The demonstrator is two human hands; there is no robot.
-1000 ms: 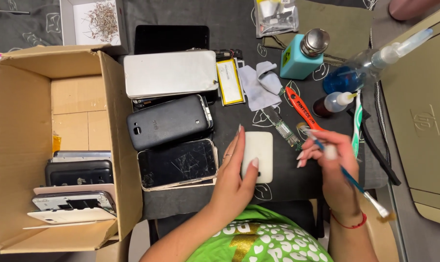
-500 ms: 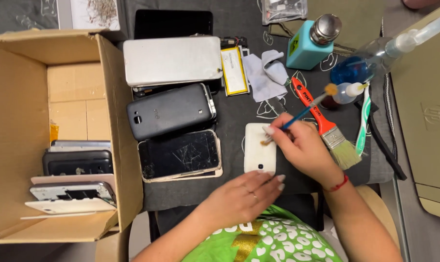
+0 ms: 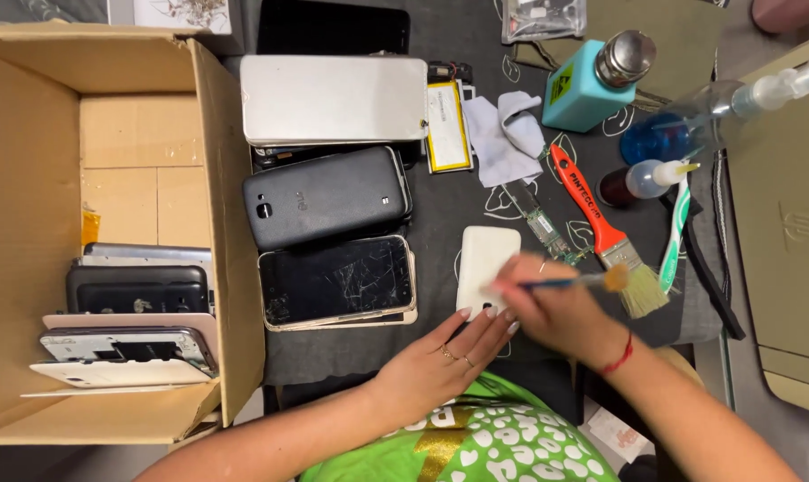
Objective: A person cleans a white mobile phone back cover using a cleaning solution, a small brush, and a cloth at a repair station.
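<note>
Small white phone cover under your brush — light, stiff and slippery.

The white cover lies on the dark tabletop, just right of the cracked phone. Your left hand lies spread, fingertips steadying its lower end; your right hand pinches a thin blue brush over it. It looks easily skidded — grip it by its long edges.

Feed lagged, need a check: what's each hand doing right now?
Left hand: open, fingertips resting at the lower end of the white phone cover.
Right hand: closed on a small thin brush, tip over the cover.
</note>
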